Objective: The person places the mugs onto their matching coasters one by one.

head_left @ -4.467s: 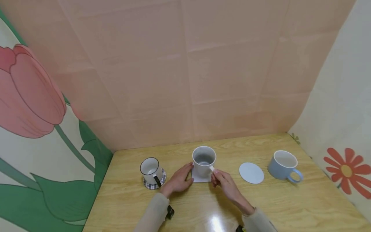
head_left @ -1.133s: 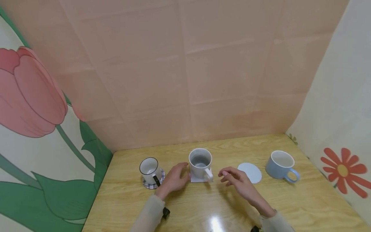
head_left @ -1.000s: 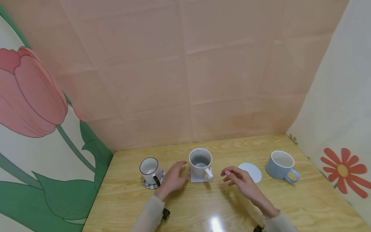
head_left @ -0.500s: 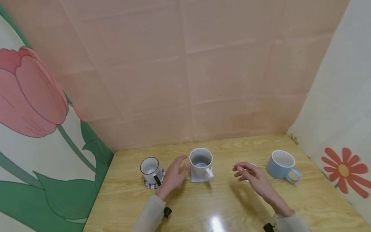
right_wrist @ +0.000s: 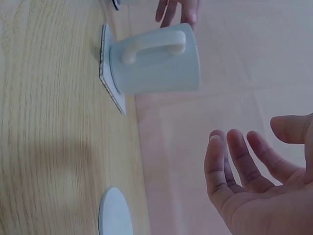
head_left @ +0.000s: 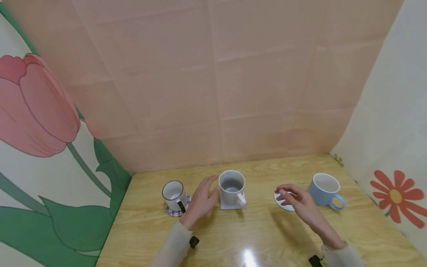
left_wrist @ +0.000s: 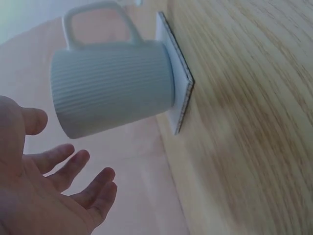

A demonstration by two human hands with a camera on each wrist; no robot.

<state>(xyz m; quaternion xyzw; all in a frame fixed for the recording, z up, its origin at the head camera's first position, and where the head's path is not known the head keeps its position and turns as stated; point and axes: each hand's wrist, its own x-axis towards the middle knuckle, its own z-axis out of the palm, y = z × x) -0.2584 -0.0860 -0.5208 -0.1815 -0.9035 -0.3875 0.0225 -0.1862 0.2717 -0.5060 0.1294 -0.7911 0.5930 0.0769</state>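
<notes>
A white ribbed mug stands upright on a square white coaster, its handle toward the front right in the head view. Just left of that mug, my left hand is held with fingers spread and nothing in them; the left wrist view shows a gap between fingers and mug. My right hand hovers, fingers loosely bent and holding nothing, overlapping a round pale coaster in the head view. To its right a blue mug with a white inside sits directly on the table.
On the left, a white mug with a dark rim stands on a round checked coaster, close to my left forearm. The wooden table ends at a pink backdrop behind, with flower-printed sheets at both sides.
Earlier my right hand gripped the white ribbed mug's handle; it has since let go and moved right, over the round coaster. My left hand has come off the square coaster and risen beside the mug.
</notes>
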